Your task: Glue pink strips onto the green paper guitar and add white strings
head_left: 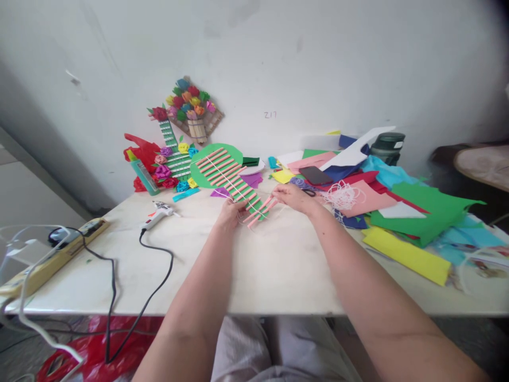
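Observation:
A green paper craft piece with several pink paper sticks laid across it in a row and white strings running along it lies on the white table. My left hand pinches the near left end of it, at the string. My right hand is closed on the pink sticks at the near right end. Both forearms reach straight out from the table's front edge.
A white glue gun with a black cord lies at the left, beside a power strip. Finished paper flower crafts lean on the wall. Coloured paper sheets, tangled white string, a phone and a dark jar crowd the right.

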Demonstrator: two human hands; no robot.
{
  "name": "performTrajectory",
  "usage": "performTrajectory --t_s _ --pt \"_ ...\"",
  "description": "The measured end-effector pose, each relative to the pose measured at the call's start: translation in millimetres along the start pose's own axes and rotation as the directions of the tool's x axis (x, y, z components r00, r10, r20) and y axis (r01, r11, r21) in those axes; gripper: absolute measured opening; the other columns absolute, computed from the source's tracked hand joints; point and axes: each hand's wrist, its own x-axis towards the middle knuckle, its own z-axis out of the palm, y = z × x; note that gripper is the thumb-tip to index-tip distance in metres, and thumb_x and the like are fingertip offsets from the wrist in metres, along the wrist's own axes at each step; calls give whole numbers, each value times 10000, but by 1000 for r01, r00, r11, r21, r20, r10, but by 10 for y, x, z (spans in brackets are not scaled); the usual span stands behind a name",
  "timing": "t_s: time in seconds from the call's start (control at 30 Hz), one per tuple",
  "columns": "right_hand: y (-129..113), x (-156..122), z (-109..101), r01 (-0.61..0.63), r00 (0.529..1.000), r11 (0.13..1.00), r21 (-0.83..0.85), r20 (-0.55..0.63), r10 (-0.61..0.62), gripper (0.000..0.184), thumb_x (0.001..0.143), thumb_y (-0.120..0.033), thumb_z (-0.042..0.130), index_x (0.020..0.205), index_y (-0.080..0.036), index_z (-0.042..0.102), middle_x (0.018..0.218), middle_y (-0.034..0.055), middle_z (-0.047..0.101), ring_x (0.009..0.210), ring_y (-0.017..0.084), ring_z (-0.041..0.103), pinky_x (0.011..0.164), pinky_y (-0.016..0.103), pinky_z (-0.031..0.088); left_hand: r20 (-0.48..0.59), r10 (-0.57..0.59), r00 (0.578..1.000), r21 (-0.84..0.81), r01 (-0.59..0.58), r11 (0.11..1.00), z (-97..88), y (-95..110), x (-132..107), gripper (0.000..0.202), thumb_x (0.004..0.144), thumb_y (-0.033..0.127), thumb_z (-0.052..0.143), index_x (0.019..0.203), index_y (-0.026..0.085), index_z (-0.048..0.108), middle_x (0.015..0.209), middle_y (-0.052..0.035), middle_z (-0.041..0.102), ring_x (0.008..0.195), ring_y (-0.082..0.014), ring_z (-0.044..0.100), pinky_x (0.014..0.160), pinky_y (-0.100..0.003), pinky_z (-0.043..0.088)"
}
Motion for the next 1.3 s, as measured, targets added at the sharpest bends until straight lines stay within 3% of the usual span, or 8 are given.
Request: performTrajectory --t_s 0.13,0.3,0.5,0.67,0.83,1.3 --pt "61 38 66 75 997 996 -50 1 -75 224 728 -338 476 681 -148 585 603 -12 499 566 102 422 564 226 306 -4 12 1000 2 -12 1000 13 0 -7 338 540 161 739 852 143 611 807 -83 669 610 -184 631 485 -281 519" --pt "139 85 181 86 996 975 -203 8 -86 217 746 -274 458 622 -145 581 576 -5 509 554 103 441 539 216 303 -9 11 1000 14 -11 1000 25 -8 -11 364 528 157 744 863 144 603 796 -75 667 595 -176 628 474 -266 512" --pt "150 93 247 75 996 930 -359 -11 -85 251 771 -301 482 877 -182 676 718 13 641 632 118 520 574 207 334 -36 -19 999 40 20 999 44 16 -30 386 528 140 737 884 131 587 752 -59 663 560 -158 616 464 -251 506" --pt "119 83 295 67 996 881 -469 -23 -88 241 771 -278 478 815 -177 693 682 13 657 612 113 538 566 199 343 -13 -35 999 33 35 999 13 -3 -10 379 541 135 725 893 129 583 781 -56 664 565 -154 618 462 -250 506" --pt "80 61 303 22 997 859 -512 -55 -58 286 778 -319 474 992 -292 660 778 -23 690 683 118 589 607 200 383 15 -39 999 35 38 999 -10 -22 12 372 557 135 715 903 135 580 779 -56 664 562 -152 617 461 -249 503" --pt "86 52 296 0 999 781 -624 25 20 282 779 -340 467 996 -361 647 945 -62 684 870 135 613 712 228 435 -6 -18 1000 59 18 998 16 -6 -14 379 544 161 714 898 137 582 801 -60 663 582 -147 611 475 -254 508"
